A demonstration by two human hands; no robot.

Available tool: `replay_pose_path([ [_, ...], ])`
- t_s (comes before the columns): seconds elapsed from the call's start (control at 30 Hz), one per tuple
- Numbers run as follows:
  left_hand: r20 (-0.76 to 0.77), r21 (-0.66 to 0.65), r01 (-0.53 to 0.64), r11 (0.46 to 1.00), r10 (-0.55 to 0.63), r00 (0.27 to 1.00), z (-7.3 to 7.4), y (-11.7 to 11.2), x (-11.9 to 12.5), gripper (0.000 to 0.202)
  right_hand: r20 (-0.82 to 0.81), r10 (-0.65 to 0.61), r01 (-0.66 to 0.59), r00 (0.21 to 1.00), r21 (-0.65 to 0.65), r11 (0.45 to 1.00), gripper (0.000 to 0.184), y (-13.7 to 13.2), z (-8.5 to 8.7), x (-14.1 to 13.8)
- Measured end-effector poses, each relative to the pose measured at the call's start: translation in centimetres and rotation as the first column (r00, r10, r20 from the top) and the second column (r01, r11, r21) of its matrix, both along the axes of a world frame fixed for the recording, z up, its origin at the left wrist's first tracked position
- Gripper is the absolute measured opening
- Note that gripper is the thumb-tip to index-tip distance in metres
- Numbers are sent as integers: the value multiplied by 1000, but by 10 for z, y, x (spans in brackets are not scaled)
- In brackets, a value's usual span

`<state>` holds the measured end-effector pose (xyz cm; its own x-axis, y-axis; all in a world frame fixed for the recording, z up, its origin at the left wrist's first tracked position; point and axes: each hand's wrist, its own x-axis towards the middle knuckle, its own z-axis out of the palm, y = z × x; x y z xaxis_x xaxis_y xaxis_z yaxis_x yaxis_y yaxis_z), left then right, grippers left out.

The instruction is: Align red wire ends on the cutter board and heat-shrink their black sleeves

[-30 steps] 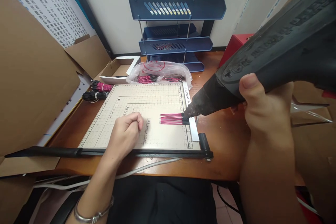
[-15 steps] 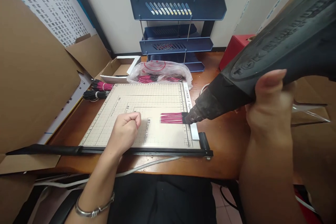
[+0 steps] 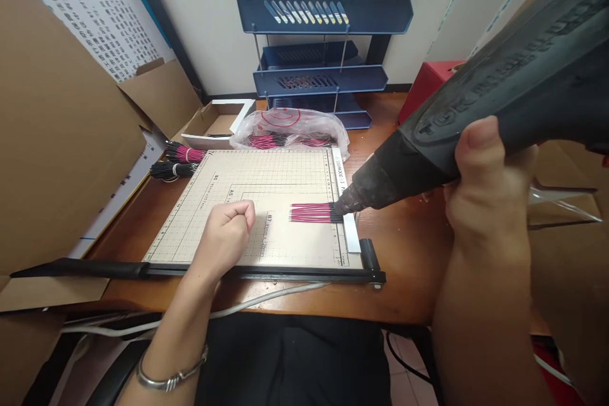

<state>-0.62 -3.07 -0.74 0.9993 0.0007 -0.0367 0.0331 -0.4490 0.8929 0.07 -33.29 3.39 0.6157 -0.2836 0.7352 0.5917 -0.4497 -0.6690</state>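
Observation:
My right hand (image 3: 490, 177) is wrapped round a dark heat gun (image 3: 438, 127) with raised lettering on its body. Its scuffed nozzle points down and left, with the tip over the black ends of a row of pink wires (image 3: 310, 212). The wires lie side by side on a cream paper trimmer (image 3: 266, 168) with a printed grid, their black ends towards the white strip at its right edge. Left of the wires, my left hand (image 3: 226, 231) rests on the trimmer as a closed fist; nothing shows in it.
Pink-and-black wire bundles (image 3: 183, 153) and a black bundle (image 3: 171, 170) lie left of the trimmer. Behind it are a plastic bag (image 3: 290, 124) of wires, an open small box (image 3: 216, 120) and blue tiered trays (image 3: 318, 9). The trimmer's black arm (image 3: 85, 268) runs along the front.
The heat gun's nozzle has shifted slightly away from me, towards the far side of the wire row. My left fist and the wires stay in place.

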Motion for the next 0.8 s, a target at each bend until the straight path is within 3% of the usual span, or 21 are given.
replay_pose_path([
  [0.23, 8, 7, 5, 1000, -5, 1000, 2, -1, 0, 5, 34, 10, -12, 999, 57, 998, 31, 8, 5, 3],
  [0.4, 4, -13, -19, 1000, 19, 1000, 2, -1, -1, 4, -21, -28, 28, 999, 23, 999, 27, 9, 6, -1],
  [0.8, 5, 2, -6, 1000, 6, 1000, 1, -1, -1, 5, 27, -14, 14, 1000, 0, 1000, 24, 6, 4, 1],
])
